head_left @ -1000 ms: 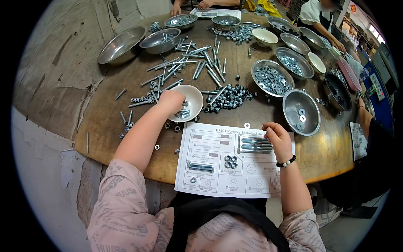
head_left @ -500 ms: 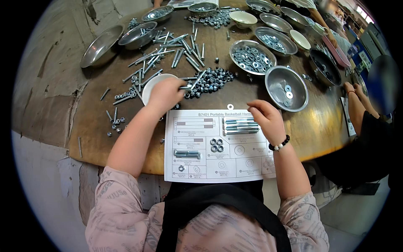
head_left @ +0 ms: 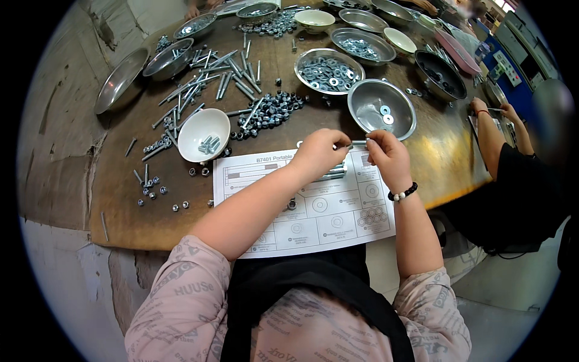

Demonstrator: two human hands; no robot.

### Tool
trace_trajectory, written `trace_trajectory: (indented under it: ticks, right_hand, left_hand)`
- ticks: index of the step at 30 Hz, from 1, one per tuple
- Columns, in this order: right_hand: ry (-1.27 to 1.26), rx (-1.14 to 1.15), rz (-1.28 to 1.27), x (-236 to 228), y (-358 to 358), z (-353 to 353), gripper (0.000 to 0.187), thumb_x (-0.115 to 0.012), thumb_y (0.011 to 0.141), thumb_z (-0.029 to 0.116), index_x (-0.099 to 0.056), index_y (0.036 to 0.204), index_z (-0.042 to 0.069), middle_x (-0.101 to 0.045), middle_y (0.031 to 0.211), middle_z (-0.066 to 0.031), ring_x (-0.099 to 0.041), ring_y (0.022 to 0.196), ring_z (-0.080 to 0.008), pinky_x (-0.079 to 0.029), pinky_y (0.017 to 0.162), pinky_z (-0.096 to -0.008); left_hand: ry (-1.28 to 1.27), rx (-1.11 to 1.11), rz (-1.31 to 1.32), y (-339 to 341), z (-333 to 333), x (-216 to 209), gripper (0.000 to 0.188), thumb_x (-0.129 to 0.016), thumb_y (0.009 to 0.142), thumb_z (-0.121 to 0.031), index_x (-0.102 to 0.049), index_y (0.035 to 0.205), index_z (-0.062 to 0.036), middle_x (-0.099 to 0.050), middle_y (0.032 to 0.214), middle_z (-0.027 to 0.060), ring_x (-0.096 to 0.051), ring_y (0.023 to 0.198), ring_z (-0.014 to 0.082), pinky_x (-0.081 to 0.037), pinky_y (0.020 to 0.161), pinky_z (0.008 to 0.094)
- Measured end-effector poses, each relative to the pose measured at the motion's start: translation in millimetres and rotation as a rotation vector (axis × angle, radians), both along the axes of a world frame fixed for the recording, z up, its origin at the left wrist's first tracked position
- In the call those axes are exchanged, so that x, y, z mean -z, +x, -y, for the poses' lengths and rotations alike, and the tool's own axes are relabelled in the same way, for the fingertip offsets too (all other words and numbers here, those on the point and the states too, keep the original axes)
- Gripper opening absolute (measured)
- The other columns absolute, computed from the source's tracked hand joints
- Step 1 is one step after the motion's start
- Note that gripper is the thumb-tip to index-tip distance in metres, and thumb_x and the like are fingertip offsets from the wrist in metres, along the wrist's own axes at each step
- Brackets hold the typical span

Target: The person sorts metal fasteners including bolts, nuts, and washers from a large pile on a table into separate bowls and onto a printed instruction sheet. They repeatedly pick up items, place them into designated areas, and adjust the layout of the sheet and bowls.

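My left hand [head_left: 321, 155] and my right hand [head_left: 388, 158] are close together above the top of a white printed sheet [head_left: 301, 242]. A short metal bolt [head_left: 358, 143] spans the gap between them, pinched at its left end by my left fingers and at its right end by my right fingers. Below it, long bolts [head_left: 333, 175] lie on the sheet, partly covered by my left hand. A few nuts [head_left: 292, 205] show beside my left forearm, which hides other parts of the sheet. Left of the sheet, a white bowl [head_left: 194, 125] holds several short bolts [head_left: 209, 145].
Beyond the sheet lie a pile of nuts [head_left: 274, 108] and scattered long bolts [head_left: 226, 72]. A steel bowl [head_left: 368, 99] with two washers and another bowl full of washers [head_left: 329, 73] stand at centre right. A co-worker's hands [head_left: 491, 110] are at the right edge.
My left hand has left the white bowl and moved right to meet my right hand, with the bolt now between both. The view has shifted, so the table things appear further left.
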State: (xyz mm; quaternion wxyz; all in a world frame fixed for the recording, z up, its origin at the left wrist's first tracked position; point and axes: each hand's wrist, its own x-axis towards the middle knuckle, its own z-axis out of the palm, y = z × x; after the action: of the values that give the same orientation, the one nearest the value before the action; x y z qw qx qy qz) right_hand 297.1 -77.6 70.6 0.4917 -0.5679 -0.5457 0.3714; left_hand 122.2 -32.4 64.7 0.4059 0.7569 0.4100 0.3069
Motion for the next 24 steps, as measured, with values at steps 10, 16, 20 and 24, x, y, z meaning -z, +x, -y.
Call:
trace_trajectory:
  ticks: [10, 16, 20, 24]
  right_hand:
    - [-0.084, -0.023, 0.801, 44.3, 39.5, -4.4, 0.016, -0.055, 0.081, 0.020, -0.062, 0.089, 0.008, -0.059, 0.087, -0.0100, -0.056, 0.083, -0.0286, -0.046, 0.071, -0.0383]
    - [-0.030, 0.007, 0.744, 61.4, 42.0, -7.4, 0.015, -0.053, 0.081, 0.017, -0.063, 0.092, 0.012, -0.057, 0.087, -0.0099, -0.056, 0.083, -0.0295, -0.045, 0.070, -0.0376]
    - [-0.055, 0.072, 0.702, 59.9, 38.5, -8.3, 0.016, -0.052, 0.081, 0.015, -0.063, 0.092, 0.013, -0.057, 0.086, -0.0102, -0.056, 0.083, -0.0296, -0.045, 0.070, -0.0382]
    - [-0.070, 0.109, 0.683, 60.0, 34.9, -7.1, 0.017, -0.053, 0.080, 0.016, -0.063, 0.093, 0.014, -0.058, 0.088, -0.0100, -0.056, 0.084, -0.0292, -0.045, 0.071, -0.0380]
  left_hand:
    - [0.465, 0.087, -0.383, 50.3, 10.5, 44.3, 0.020, -0.067, 0.070, -0.023, -0.062, 0.086, -0.0105, -0.058, 0.081, 0.0049, -0.055, 0.083, 0.0231, -0.041, 0.074, 0.0360]
    - [0.615, 0.031, -0.388, 61.5, 13.8, 55.3, 0.025, -0.070, 0.066, -0.025, -0.059, 0.086, -0.0151, -0.059, 0.080, 0.0012, -0.055, 0.082, 0.0199, -0.035, 0.076, 0.0354]
    - [0.526, 0.001, -0.360, 63.2, 16.2, 53.9, 0.037, -0.071, 0.065, -0.024, -0.054, 0.096, -0.0152, -0.059, 0.080, 0.0023, -0.055, 0.082, 0.0215, -0.035, 0.076, 0.0360]
    - [0.513, -0.016, -0.356, 65.7, 17.5, 52.7, 0.043, -0.072, 0.066, -0.024, -0.051, 0.103, -0.0154, -0.060, 0.081, 0.0030, -0.055, 0.083, 0.0218, -0.035, 0.076, 0.0361]
